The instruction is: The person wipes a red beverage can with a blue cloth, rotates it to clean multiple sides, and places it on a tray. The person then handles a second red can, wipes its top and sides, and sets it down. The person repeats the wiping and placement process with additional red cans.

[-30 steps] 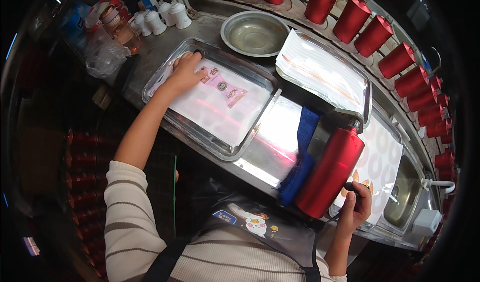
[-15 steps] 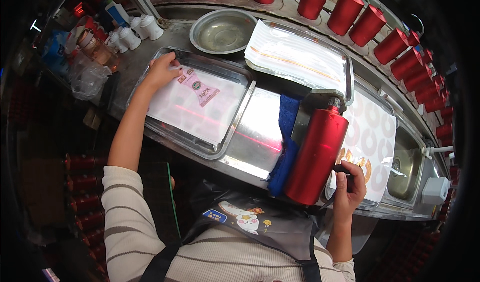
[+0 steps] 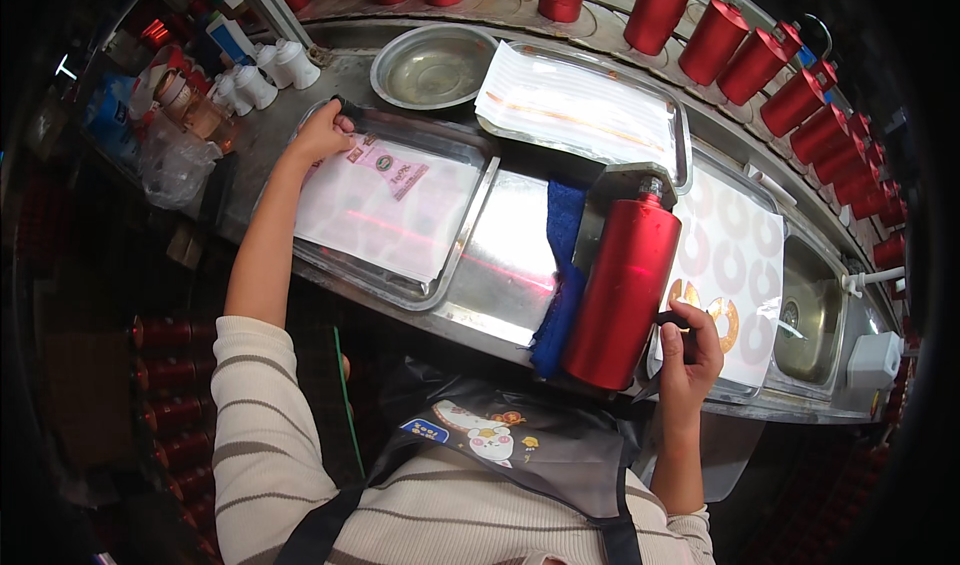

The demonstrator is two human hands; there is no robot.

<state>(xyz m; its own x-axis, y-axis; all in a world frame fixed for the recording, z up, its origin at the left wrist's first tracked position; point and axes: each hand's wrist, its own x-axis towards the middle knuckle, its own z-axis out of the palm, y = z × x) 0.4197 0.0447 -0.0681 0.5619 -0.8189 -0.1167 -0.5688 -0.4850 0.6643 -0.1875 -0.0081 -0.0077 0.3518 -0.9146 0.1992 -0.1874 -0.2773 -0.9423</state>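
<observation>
My left hand is closed at the far left corner of a metal tray, its fingers pinched at the edge of a pink printed label. The label rests on a white backing sheet in that tray. My right hand is closed on a small tool with a black handle; a thin dark part shows below the fingers. Just left of it, a red metal bottle lies tilted, its threaded neck at a metal stand. Gold ring-shaped stickers show on a white sheet beside that hand.
A blue cloth hangs beside the bottle. Behind stand a metal bowl and another tray with white strips. Several red bottles line a conveyor. A sink lies at right, small white containers at left.
My left hand has shifted slightly at the tray corner, and the pink label's visible shape has changed, with pink now also left of my wrist. My right hand keeps its grip beside the bottle.
</observation>
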